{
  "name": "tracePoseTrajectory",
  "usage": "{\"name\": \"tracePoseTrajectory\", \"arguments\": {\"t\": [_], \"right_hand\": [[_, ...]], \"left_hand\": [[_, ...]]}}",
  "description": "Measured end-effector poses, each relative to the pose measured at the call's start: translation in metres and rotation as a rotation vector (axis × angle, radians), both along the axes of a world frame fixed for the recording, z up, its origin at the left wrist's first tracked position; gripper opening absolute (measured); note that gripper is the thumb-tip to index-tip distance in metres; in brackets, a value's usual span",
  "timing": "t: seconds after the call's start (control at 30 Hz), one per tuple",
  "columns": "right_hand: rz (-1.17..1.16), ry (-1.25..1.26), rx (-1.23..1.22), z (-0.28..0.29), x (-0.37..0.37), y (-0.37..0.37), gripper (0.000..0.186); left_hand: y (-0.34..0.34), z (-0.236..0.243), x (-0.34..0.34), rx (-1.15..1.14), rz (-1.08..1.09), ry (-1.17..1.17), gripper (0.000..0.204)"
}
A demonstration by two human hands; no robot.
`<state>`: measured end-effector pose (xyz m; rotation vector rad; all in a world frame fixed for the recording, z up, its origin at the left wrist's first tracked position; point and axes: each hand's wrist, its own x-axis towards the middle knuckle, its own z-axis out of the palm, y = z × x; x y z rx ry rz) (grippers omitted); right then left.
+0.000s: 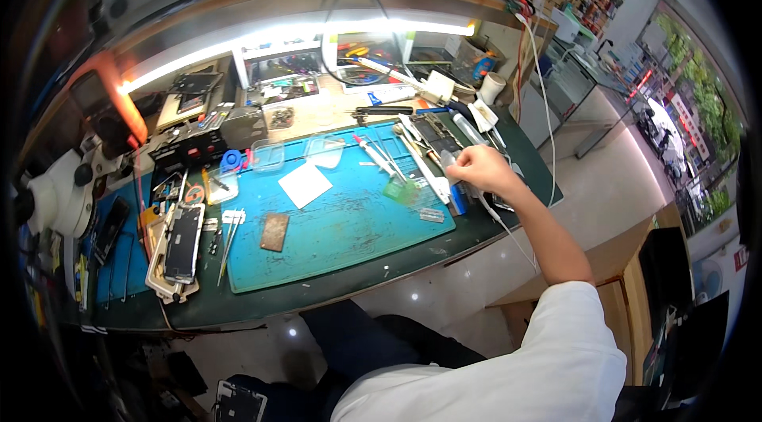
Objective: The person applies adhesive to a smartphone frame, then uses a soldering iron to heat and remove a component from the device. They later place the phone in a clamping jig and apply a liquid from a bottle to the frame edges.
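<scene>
My right hand (482, 169) reaches over the right end of the workbench, its fingers closed in a pinch. A small pale, see-through piece (449, 160) shows at the fingertips; what it is I cannot make out. Beside that hand lie a dark circuit board (435, 133), a blue object (458, 200) and a white pen-like tool (429, 174). A blue work mat (357, 233) spreads to its left, bearing a white square sheet (305, 184), a brown plate (275, 232) and a green translucent piece (400, 190). My left hand is out of sight.
At the left, an opened phone (185, 243) lies on a beige holder, with tweezers (231, 243) nearby. A white microscope (59, 196) stands at the far left. Low down, another phone part (240, 402) rests near my legs. A white cable (548, 116) hangs at the right.
</scene>
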<state>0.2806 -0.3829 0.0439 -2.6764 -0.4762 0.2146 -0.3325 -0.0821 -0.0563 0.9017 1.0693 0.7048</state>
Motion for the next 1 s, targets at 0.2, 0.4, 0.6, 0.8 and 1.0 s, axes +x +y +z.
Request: {"name": "tracePoseTrajectory", "arguments": {"t": [0.2, 0.4, 0.6, 0.8, 1.0], "right_hand": [[0.241, 0.092, 0.683, 0.025, 0.018, 0.055, 0.018], [0.212, -0.072, 0.274, -0.030, 0.099, 0.175, 0.075], [0.330, -0.445, 0.126, -0.060, 0.119, 0.226, 0.061], [0.448, -0.541, 0.259, -0.088, 0.240, 0.158, 0.061], [0.540, -0.549, 0.479, -0.102, 0.038, 0.226, 0.057]], "left_hand": [[-0.004, 0.019, 0.014, -0.083, 0.017, -0.065, 0.027], [-0.014, 0.026, 0.020, -0.064, 0.087, -0.147, 0.034], [-0.017, 0.012, 0.001, 0.074, 0.268, -0.094, 0.041], [-0.087, -0.025, -0.037, 0.055, 0.380, -0.259, 0.037], [-0.129, -0.044, -0.114, -0.033, 0.566, -0.508, 0.035]]}}
